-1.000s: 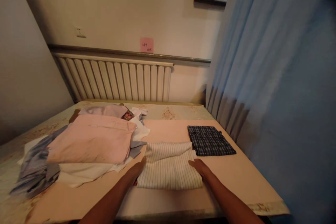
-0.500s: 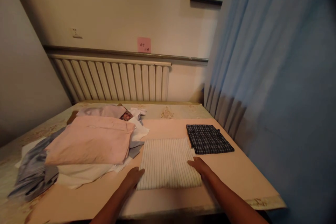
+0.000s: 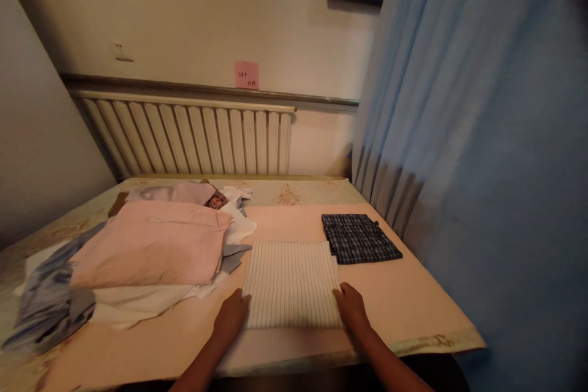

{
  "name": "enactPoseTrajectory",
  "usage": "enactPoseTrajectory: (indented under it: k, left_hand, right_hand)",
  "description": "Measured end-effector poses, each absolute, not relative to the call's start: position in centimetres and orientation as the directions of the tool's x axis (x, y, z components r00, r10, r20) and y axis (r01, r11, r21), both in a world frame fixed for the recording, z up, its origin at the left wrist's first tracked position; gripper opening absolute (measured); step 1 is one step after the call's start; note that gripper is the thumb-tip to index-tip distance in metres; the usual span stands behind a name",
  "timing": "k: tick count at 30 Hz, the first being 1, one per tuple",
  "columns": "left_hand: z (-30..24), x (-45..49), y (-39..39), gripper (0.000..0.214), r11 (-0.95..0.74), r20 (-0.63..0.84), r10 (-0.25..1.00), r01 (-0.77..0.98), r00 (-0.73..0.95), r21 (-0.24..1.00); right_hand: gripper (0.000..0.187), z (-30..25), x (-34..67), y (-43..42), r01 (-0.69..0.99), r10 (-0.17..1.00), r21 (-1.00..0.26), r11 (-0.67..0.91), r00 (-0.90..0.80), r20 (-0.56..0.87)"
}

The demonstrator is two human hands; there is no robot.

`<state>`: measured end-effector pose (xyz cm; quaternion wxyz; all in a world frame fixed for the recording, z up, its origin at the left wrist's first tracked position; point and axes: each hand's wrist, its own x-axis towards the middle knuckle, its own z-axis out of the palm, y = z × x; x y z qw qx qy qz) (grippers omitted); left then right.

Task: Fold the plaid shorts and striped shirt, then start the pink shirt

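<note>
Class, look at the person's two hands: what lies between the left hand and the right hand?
In the head view, the pale striped cloth lies between the left hand and the right hand, one at each side edge.

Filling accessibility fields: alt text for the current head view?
A person's left hand and right hand touch opposite side edges of a folded, striped cream cloth lying flat on a peach cover. A heap of fabrics lies to the left; a folded dark checked cloth lies farther back, right, near a blue curtain.
</note>
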<state>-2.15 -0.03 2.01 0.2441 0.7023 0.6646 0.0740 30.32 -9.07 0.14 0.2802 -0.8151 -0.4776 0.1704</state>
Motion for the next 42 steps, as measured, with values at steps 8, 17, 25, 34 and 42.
enactPoseTrajectory:
  k: [8, 17, 25, 34, 42]
  left_hand:
    - [2.8, -2.0, -2.3, 0.027, 0.014, -0.171, 0.984, 0.929, 0.053, 0.37]
    - [3.3, 4.3, -2.4, 0.048, -0.393, 0.313, 0.889, 0.908, 0.334, 0.148]
    - [-0.8, 8.7, -2.0, 0.049, -0.534, 0.313, 0.82, 0.837, 0.478, 0.119]
    - [-0.4, 8.4, -2.2, 0.05, -0.518, 0.299, 0.832, 0.848, 0.468, 0.111]
    - [0.0, 7.4, -2.4, 0.049, -0.488, 0.278, 0.853, 0.863, 0.441, 0.129]
  right_hand:
    - [0.025, 0.1, 29.8, -10.7, 0.708, 0.883, -0.606, -0.364, 0.469, 0.018]
    - [0.044, -0.3, 26.3, -9.2, 0.943, 0.807, -0.332, 0.019, 0.182, 0.562]
    - [0.04, -5.5, 22.2, -5.9, 0.975, 0.81, -0.175, 0.137, -0.009, 0.586]
    - [0.042, -4.4, 22.2, -6.5, 0.971, 0.859, -0.214, 0.106, 0.019, 0.512]
    - [0.041, -3.2, 22.1, -7.2, 0.966, 0.851, -0.234, 0.111, 0.029, 0.524]
